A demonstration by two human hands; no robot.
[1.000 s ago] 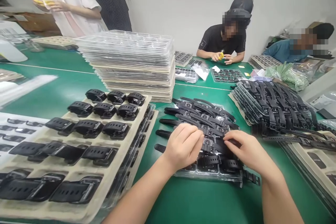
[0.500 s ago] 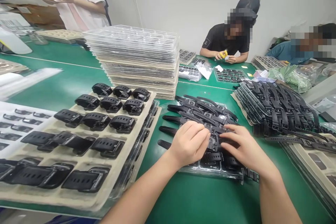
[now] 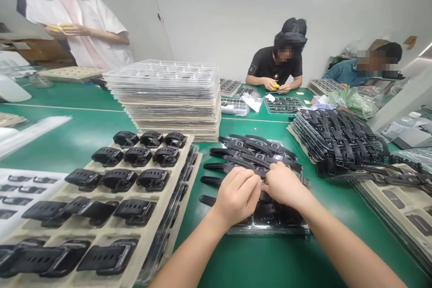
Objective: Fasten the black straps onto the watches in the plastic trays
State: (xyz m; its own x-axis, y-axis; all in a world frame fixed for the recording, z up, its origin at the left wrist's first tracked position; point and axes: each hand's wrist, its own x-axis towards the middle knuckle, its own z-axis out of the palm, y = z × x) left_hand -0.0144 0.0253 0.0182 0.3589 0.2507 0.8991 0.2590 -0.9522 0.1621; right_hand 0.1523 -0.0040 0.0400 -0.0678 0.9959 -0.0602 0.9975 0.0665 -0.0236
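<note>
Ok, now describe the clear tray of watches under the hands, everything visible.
The clear tray is a thin, see-through plastic blister tray lying flat on the green table, right of the beige tray of buckled watches. It is loaded with black watches laid open across it in overlapping rows, straps sticking out past its left edge, small round backs facing up. The left hand and right hand meet over its middle, fingers closed on one watch; its near edge shows bare.

Left hand, right hand touching.
</note>
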